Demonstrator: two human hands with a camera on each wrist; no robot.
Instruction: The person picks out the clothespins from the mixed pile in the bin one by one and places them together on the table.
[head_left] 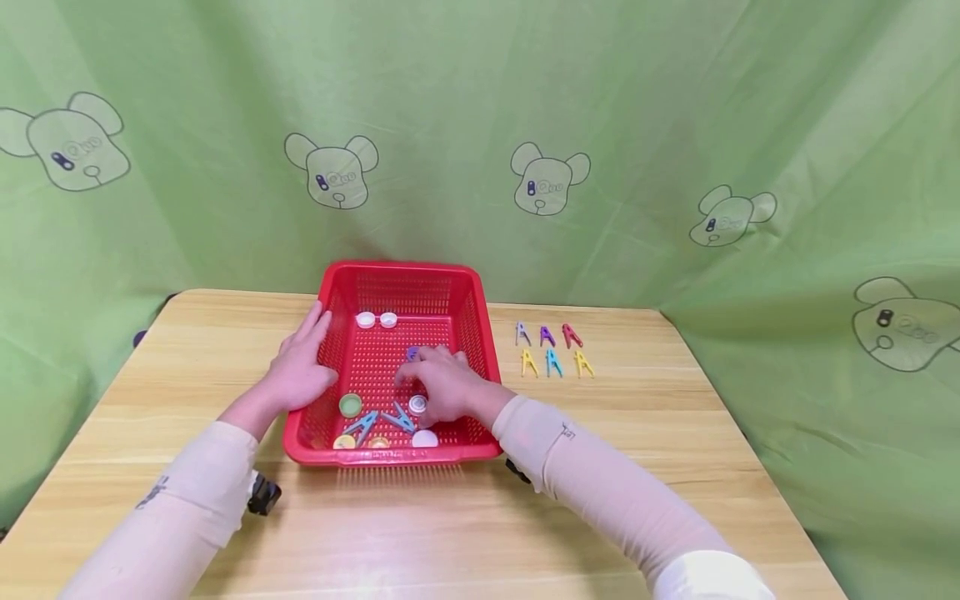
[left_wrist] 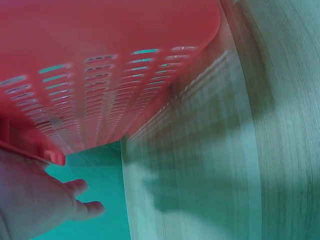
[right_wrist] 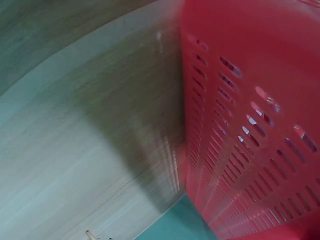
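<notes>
A red slotted basket [head_left: 405, 273] stands mid-table. My left hand [head_left: 303, 367] lies flat against its left rim, fingers straight; the left wrist view shows that hand [left_wrist: 35, 200] under the red wall [left_wrist: 100, 60]. My right hand [head_left: 444, 385] is inside the basket, fingers bent down, fingertips at a small purple piece [head_left: 412, 353], thumb apart from it. Around the hand lie two white caps [head_left: 377, 319], a green cap [head_left: 349, 406], a grey-white cap [head_left: 417, 404], two blue clothespins [head_left: 382, 421] and more caps along the near wall. The right wrist view shows only the basket wall [right_wrist: 250, 125] and the table.
Six coloured clothespins [head_left: 552, 348] lie in two rows of three on the wooden table [head_left: 675, 433], right of the basket. A green printed cloth hangs behind and around the table. Bare wood lies in front of the basket.
</notes>
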